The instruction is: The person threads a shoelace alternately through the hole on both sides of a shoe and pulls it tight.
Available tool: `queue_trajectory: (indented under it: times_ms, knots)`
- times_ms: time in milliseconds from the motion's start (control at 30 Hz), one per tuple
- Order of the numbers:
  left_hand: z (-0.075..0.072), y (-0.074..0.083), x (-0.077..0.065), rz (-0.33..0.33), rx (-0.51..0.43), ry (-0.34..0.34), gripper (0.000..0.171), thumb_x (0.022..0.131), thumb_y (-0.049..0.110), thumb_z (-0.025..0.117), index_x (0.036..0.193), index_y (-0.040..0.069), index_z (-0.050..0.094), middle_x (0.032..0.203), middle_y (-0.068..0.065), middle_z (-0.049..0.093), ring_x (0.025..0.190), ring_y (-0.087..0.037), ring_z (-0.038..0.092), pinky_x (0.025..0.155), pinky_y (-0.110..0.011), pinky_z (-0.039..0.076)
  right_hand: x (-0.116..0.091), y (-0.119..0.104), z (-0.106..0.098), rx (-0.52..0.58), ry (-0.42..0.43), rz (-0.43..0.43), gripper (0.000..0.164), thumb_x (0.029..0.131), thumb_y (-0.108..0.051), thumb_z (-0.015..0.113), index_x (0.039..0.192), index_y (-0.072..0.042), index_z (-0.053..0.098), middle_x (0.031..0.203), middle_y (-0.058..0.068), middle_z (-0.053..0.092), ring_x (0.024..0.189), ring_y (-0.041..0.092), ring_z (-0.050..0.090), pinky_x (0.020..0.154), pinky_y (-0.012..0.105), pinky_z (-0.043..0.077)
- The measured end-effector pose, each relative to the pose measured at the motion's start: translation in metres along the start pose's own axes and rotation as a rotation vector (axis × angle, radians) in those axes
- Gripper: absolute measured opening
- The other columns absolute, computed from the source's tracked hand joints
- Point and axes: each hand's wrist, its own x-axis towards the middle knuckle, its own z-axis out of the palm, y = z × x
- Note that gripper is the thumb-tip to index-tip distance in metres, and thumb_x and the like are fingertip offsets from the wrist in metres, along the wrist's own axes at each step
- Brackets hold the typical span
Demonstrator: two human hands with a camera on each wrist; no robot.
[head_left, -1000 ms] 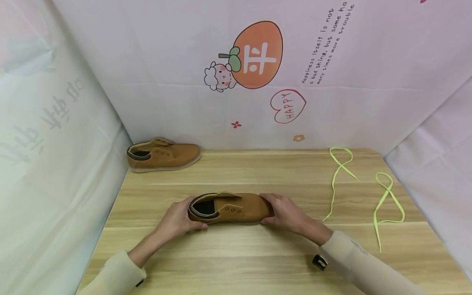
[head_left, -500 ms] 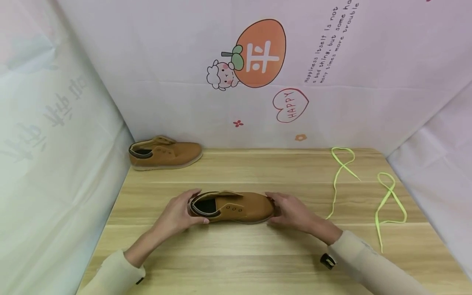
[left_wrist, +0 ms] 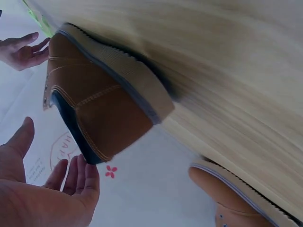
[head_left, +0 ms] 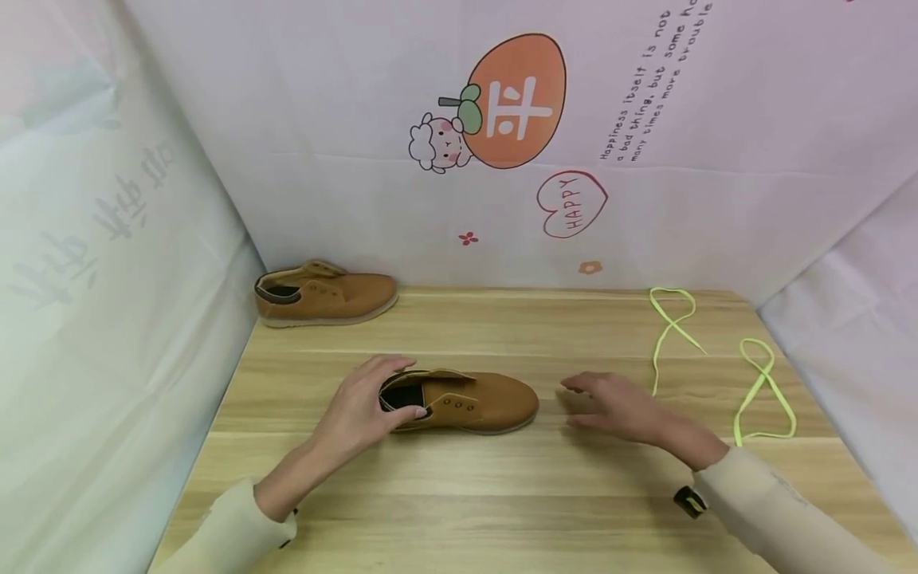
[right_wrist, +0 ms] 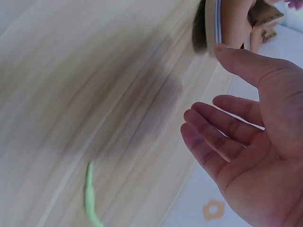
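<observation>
A brown leather shoe (head_left: 495, 399) without laces lies in the middle of the table, toe to the right and tongue folded over to the far side. My left hand (head_left: 366, 402) is at its heel end, fingers on the far side and thumb on the near side. In the left wrist view the fingertips (left_wrist: 90, 175) are right at the dark collar, and the thumb stands well apart. My right hand (head_left: 620, 406) hovers off the toe, holding nothing; its palm and relaxed fingers show in the right wrist view.
Another brown shoe (head_left: 330, 296) stands at the back left corner. Two yellow-green shoelaces (head_left: 670, 323) lie looped on the right side of the wooden table (head_left: 459, 510). A printed white cloth (head_left: 344, 199) rises behind the table and along both sides.
My right hand has let go of the toe and moved right. My left hand has loosened from the heel and risen a little over the collar. The shoe stays about where it was.
</observation>
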Motion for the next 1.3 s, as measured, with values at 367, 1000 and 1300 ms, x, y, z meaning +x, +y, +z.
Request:
queue_trajectory:
  times_ms: [367, 1000, 1300]
  knots:
    - [0.016, 0.012, 0.007, 0.111, -0.008, -0.075, 0.050, 0.084, 0.024, 0.092, 0.126, 0.006, 0.072, 0.123, -0.006, 0.074, 0.116, -0.025, 0.071, 0.099, -0.042, 0.058, -0.030, 0.036, -0.019, -0.105, -0.016, -0.029, 0.045, 0.085, -0.012, 0.088, 0.123, 0.005, 0.072, 0.119, 0.017, 0.075, 0.108, 0.036, 0.072, 0.090, 0.052, 0.059]
    - [0.043, 0.019, 0.014, 0.020, -0.012, -0.167, 0.033, 0.092, 0.024, 0.085, 0.121, 0.010, 0.077, 0.105, -0.004, 0.080, 0.079, -0.012, 0.072, 0.076, -0.034, 0.059, -0.060, 0.081, -0.006, -0.188, 0.079, -0.239, 0.043, 0.064, 0.003, 0.096, 0.102, -0.005, 0.077, 0.094, -0.002, 0.071, 0.082, 0.018, 0.070, 0.072, 0.037, 0.061]
    - [0.053, 0.018, 0.017, 0.005, -0.052, -0.162, 0.013, 0.093, 0.021, 0.084, 0.103, 0.014, 0.080, 0.060, 0.014, 0.047, 0.050, 0.002, 0.023, 0.050, -0.020, 0.025, -0.063, 0.087, 0.002, -0.182, 0.116, -0.256, 0.037, 0.066, 0.002, 0.095, 0.090, -0.017, 0.075, 0.086, -0.009, 0.065, 0.075, 0.008, 0.065, 0.062, 0.029, 0.056]
